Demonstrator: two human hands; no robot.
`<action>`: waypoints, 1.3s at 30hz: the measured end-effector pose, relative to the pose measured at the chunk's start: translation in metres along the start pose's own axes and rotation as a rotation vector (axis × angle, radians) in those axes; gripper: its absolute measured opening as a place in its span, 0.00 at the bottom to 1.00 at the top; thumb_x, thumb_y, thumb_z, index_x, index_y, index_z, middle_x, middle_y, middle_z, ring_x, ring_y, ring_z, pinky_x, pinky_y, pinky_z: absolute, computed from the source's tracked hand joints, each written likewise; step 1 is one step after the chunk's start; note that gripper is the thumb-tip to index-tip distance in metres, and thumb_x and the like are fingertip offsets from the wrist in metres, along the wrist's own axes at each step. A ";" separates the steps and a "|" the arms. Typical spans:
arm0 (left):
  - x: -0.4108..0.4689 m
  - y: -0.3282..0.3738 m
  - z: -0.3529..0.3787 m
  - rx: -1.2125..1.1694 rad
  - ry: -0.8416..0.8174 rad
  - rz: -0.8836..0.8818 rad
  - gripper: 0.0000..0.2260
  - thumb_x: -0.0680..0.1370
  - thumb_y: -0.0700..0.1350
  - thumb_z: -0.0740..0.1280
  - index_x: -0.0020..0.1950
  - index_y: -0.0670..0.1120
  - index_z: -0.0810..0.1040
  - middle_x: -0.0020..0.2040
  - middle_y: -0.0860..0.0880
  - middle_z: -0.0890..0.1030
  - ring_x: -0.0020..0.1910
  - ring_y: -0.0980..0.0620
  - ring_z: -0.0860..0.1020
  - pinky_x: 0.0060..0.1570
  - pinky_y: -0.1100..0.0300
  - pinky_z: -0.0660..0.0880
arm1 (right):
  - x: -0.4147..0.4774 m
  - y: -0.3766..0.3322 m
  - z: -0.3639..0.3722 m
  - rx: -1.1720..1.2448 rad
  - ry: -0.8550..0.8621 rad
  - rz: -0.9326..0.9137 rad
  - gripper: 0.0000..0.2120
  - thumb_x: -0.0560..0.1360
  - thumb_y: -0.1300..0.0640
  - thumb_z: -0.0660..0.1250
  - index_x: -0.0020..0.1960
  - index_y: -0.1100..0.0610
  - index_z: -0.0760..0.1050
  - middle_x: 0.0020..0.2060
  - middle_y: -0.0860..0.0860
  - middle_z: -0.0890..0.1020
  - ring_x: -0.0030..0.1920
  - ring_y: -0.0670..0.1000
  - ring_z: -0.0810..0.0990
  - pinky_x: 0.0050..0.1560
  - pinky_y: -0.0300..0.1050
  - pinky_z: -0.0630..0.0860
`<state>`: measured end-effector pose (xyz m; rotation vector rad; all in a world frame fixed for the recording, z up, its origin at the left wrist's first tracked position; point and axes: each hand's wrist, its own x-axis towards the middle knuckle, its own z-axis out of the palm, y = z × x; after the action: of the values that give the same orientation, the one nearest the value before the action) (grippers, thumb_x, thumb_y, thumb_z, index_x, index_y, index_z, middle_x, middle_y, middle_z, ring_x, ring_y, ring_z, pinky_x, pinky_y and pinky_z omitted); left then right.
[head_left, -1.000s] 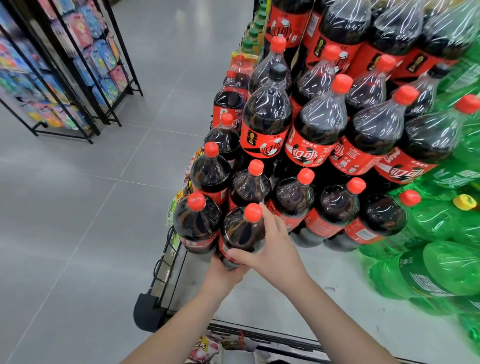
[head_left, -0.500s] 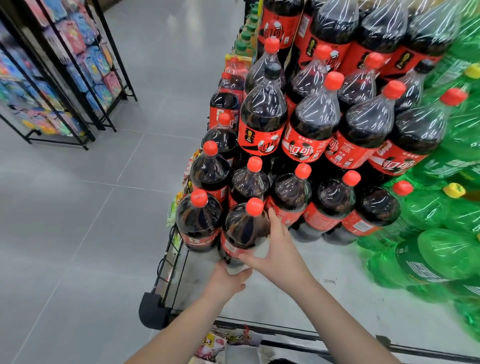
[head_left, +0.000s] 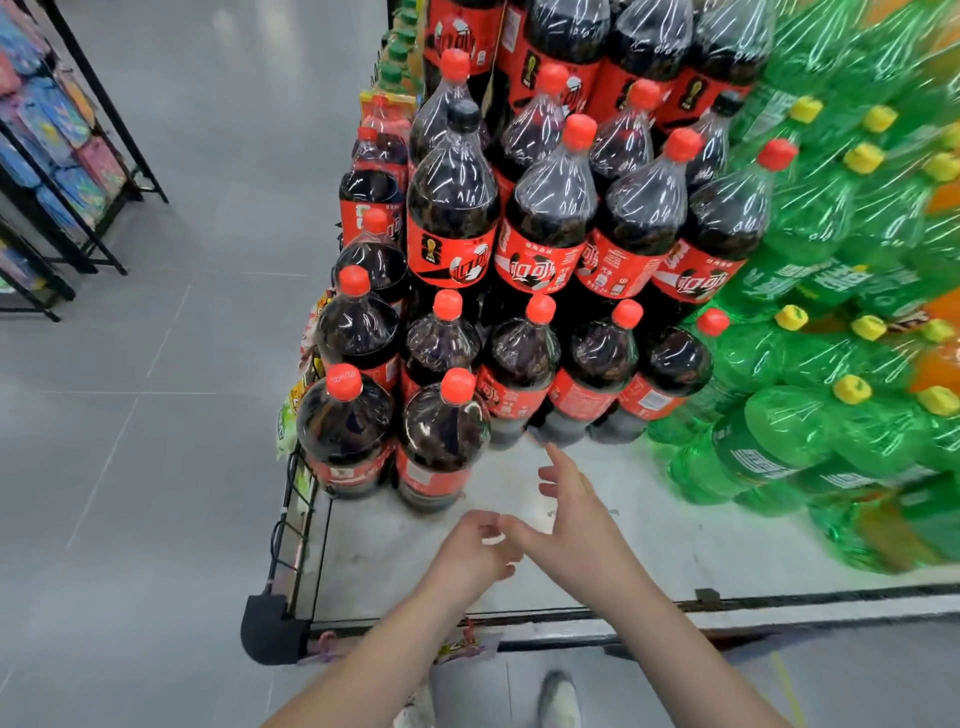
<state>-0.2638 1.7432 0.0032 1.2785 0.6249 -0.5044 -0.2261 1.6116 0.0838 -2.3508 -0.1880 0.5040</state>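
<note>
left hand (head_left: 470, 553), right hand (head_left: 576, 530) released cola bottle (head_left: 441, 441) | upright, red cap

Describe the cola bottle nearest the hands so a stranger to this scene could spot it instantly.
Find the white deck, dark cola stacked on its left, green bottles on its right. The cola's front row has only two bottles; take the right one, the cola bottle. Unlike its neighbour at the deck's left edge, it has bare deck to its right.
</note>
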 end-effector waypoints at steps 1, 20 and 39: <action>-0.005 0.004 0.007 0.010 -0.019 0.017 0.23 0.68 0.42 0.74 0.60 0.41 0.74 0.61 0.43 0.77 0.46 0.53 0.81 0.45 0.59 0.81 | -0.004 0.001 -0.004 0.010 0.016 -0.006 0.48 0.76 0.45 0.75 0.85 0.51 0.50 0.75 0.50 0.69 0.71 0.46 0.72 0.65 0.38 0.69; -0.124 0.059 0.286 0.238 -0.267 0.599 0.09 0.82 0.38 0.71 0.57 0.52 0.79 0.59 0.51 0.83 0.54 0.54 0.83 0.46 0.66 0.80 | -0.199 0.132 -0.201 0.441 0.588 -0.168 0.43 0.71 0.28 0.71 0.79 0.46 0.66 0.66 0.37 0.78 0.67 0.36 0.77 0.71 0.44 0.74; -0.236 -0.024 0.649 0.437 -0.996 0.751 0.16 0.79 0.49 0.72 0.66 0.52 0.78 0.62 0.57 0.83 0.60 0.54 0.84 0.65 0.43 0.80 | -0.474 0.325 -0.362 0.576 1.445 0.035 0.25 0.73 0.42 0.70 0.69 0.44 0.73 0.61 0.44 0.84 0.62 0.41 0.82 0.60 0.33 0.76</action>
<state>-0.3569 1.1061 0.2536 1.3511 -0.8161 -0.5696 -0.5134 1.0190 0.2498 -1.6297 0.5860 -1.0240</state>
